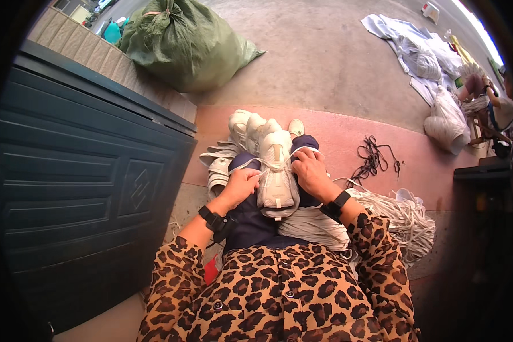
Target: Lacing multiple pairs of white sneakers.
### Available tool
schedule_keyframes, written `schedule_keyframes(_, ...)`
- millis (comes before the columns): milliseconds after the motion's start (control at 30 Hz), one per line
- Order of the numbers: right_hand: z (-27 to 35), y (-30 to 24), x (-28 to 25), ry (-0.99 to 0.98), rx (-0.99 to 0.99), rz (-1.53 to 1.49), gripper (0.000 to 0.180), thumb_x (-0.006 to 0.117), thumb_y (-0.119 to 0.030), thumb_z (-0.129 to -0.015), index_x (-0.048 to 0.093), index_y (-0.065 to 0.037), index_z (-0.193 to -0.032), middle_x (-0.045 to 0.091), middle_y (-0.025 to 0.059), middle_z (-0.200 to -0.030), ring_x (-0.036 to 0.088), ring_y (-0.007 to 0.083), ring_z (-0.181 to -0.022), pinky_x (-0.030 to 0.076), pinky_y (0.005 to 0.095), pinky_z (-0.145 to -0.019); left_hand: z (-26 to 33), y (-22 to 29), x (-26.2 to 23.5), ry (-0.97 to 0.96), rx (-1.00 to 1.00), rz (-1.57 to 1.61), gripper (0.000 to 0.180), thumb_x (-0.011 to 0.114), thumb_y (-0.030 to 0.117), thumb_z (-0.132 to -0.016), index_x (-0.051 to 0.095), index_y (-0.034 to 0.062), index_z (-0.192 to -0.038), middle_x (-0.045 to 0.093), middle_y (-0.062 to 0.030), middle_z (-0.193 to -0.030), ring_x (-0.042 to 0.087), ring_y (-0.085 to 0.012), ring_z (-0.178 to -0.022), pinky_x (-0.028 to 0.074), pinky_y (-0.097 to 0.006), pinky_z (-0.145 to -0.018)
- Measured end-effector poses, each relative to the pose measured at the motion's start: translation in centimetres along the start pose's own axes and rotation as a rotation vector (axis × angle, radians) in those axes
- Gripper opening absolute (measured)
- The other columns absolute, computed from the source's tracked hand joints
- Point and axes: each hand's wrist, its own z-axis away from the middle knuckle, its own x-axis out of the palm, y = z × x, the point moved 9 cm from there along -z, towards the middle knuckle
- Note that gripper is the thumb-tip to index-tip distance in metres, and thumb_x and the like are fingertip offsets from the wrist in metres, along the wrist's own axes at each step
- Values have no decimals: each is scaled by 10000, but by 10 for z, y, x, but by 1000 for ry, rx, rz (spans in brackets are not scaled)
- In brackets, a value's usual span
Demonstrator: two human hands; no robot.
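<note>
A white sneaker [277, 191] rests on my lap between my thighs, its heel with a pull tab toward me. White shoelaces [275, 167] cross over its tongue and stretch out to both sides. On the left, the fingers of my left hand [243, 186] are closed on one lace end. My right hand [312, 172] pinches the other end beside the shoe's right edge. The fingertips of both hands are partly hidden. More white sneakers [240, 126] lie just past my knees, and others are stacked left of my left leg.
A large bundle of white laces [396, 219] lies at my right, with tangled black laces [374, 158] on the floor beyond. A dark panelled door [80, 182] stands close at left. Farther off are a stuffed green sack [188, 48], white bags [447, 122] and a seated person [499, 108].
</note>
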Motion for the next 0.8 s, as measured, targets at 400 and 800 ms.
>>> schedule_keyframes(400,-6,-14,9,-48,-152,162,115,514,-146,-738,592,-68,-706,547,84,-881,470,248,-965,344,417,-813,-1,25,-12,234,239,-430,219,550,232,-824,638,31,-840,623,-140,-762,603,-271,-705,455,-343,-634)
schedule_keyframes(800,-8,-33,9,-153,-190,325,123,512,-161,-731,597,-78,-700,556,72,-782,486,222,-861,352,357,-735,-1,46,-1,338,493,-691,158,514,150,-820,553,20,-741,573,-154,-732,558,-349,-721,432,-433,-623)
